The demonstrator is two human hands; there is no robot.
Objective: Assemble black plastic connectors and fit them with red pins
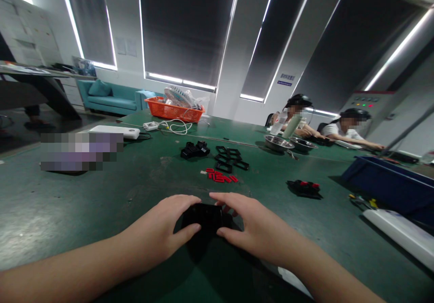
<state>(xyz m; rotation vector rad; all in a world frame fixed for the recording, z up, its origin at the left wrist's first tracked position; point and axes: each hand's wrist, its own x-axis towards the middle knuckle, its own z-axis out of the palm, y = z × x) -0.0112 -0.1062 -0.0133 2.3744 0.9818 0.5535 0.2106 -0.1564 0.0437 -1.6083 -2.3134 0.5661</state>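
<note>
A dark, box-like black plastic part (206, 216) is held low over the near side of the green table, between my two hands. My left hand (169, 219) grips its left end, thumb on the near side and fingers along the far edge. At the other end, my right hand (252, 219) has its thumb at the near corner and its curled fingers behind. Fine detail on the part is too dark to make out. Just beyond lie several small red pieces (219, 175) and several black rectangular frames (224, 166). Left of those sits a cluster of black parts (195, 150).
Black parts with red pieces (305, 188) lie to the right, near a blue bin (389, 181) and a white elongated device (402, 237). Metal bowls (278, 143) and an orange basket (174, 112) stand farther back. Two people (351, 129) sit at the far right.
</note>
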